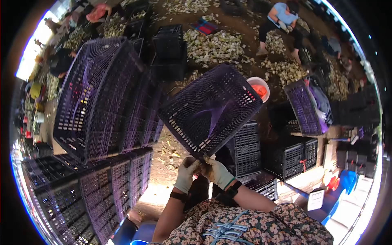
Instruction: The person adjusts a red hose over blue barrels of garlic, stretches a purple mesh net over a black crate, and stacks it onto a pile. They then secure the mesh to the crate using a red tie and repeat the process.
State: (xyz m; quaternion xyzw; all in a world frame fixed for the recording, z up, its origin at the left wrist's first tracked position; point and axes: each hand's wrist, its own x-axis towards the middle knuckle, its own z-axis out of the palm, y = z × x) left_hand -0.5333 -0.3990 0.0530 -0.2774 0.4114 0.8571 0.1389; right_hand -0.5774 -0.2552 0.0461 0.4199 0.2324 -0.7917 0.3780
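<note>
A black plastic crate (192, 118) covered by a purple mesh net (216, 114) stands tilted in front of me, one corner pointing my way. At that near corner my left hand (186, 174), in a white glove, is closed with its fingertips pinched on the net's edge. My right hand (219, 173), gloved too, closes on the net right beside it, and the fingertips of both hands nearly meet. The exact bit of net between the fingers is small and partly hidden. Dark bands circle both wrists.
Net-covered crates (110, 102) are stacked at left, with more crates (87, 188) below them. Black crates (290, 157) stand at right. A white bucket (264, 85) holds something orange. Behind lie pale vegetable heaps (216, 47), and a person in light blue (281, 16) sits there.
</note>
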